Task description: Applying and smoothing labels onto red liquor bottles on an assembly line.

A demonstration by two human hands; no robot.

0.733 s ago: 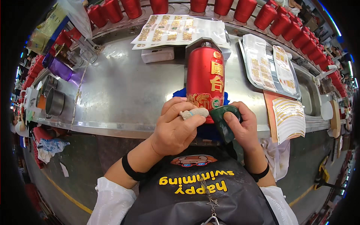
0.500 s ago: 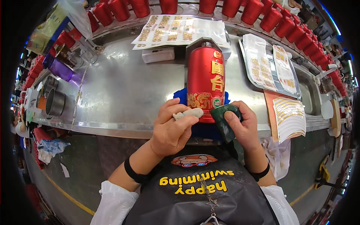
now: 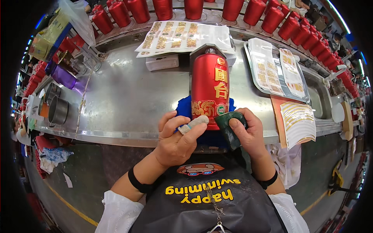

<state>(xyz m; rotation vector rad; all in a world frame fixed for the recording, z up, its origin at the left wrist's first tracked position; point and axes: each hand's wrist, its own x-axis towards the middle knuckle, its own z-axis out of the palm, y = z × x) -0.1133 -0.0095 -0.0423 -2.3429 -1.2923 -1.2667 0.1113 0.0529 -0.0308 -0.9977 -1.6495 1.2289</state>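
A red bottle (image 3: 210,83) with gold lettering lies on its side, its base toward me, in a dark angular cradle on blue cloth (image 3: 184,106). By its base, my left hand (image 3: 176,136) has its fingers curled, the thumb against a pale wrapped finger or small pale roll (image 3: 198,121); I cannot tell which. Whether anything thin is pinched there is hidden. On the other side, my right hand (image 3: 250,130) grips a flexible dark green scraper (image 3: 229,130) between thumb and fingers. The scraper's upper edge is close to the bottle's lower right side; contact is unclear.
Gold-printed label sheets (image 3: 178,39) lie beyond the cradle. A tray (image 3: 307,91) holds more labels to the right, near curved gold-edged strips (image 3: 297,120) and a sink (image 3: 320,103). Steel pots (image 3: 58,108) and a purple cup (image 3: 64,75) stand left. Red bottles (image 3: 193,9) line the back.
The row of red bottles at the back has shifted to the right. The view has moved slightly; my hands stay by the bottle's base, and my right hand keeps hold of the scraper.
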